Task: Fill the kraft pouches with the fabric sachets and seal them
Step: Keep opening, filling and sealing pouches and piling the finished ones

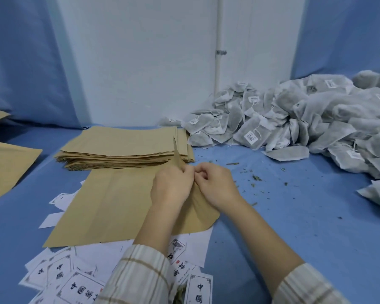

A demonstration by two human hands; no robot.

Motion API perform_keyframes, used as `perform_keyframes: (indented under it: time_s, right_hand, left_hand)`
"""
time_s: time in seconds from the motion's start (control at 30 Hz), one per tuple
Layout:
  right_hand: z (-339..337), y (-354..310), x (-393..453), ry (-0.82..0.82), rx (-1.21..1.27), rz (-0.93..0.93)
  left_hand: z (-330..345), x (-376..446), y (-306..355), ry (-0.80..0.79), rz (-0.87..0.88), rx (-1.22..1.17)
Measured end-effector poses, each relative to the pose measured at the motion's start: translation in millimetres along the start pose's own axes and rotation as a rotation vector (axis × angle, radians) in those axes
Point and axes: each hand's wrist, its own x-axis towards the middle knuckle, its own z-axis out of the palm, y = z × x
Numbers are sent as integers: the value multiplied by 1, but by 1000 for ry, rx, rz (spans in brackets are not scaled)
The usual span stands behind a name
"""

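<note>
Head view: two hands point(194, 183) pinch one kraft pouch point(110, 205).

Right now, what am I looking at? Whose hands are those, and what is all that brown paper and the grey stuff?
There is no machine here, just a person working. The picture comes from a camera worn on the person's head, so you look down at their own two hands.

The left hand and the right hand meet at one end of a flat kraft pouch. Their fingers pinch that end, and one paper layer sticks up, so it looks like they are pulling the pouch open.

It all lies on a blue cloth. Behind the hands sits a stack of empty pouches. To the right is a big pile of grey fabric sachets with little white tags. White printed labels lie near the sleeves, and small dried leaf bits are scattered about.
</note>
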Motion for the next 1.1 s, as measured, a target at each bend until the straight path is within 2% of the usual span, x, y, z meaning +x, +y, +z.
perform_keyframes:
  time_s: [0.07,0.17,0.27,0.37,0.5,0.67,0.77,0.87,1.0,1.1]
  right_hand:
    - [-3,3,3,2,-82,-40]
    - [-8,11,5,47,7,68]
    - [-9,19,2,56,207,259]
    - [-6,23,-1,54,301,375]
    - [-1,22,-2,90,280,471]
    - [2,19,-3,105,344,559]
    - [1,19,-5,51,279,429]
    - [-2,19,-10,-76,360,270]
    - [6,21,-10,-71,-44,61]
    - [11,20,-11,-50,-115,21]
  left_hand:
    - [1,2,3,-90,85,-52]
    - [8,-2,4,-143,163,-266]
    - [20,-7,0,-182,70,-561]
    - [27,-9,-5,-259,-19,-748]
    - [31,-9,-12,-304,-58,-858]
    - [35,-10,-16,-296,-28,-875]
    - [29,-10,-14,-249,5,-804]
    - [22,-7,-8,-190,93,-479]
    - [26,-10,-1,-155,62,8]
    - [27,-7,-3,-181,5,29]
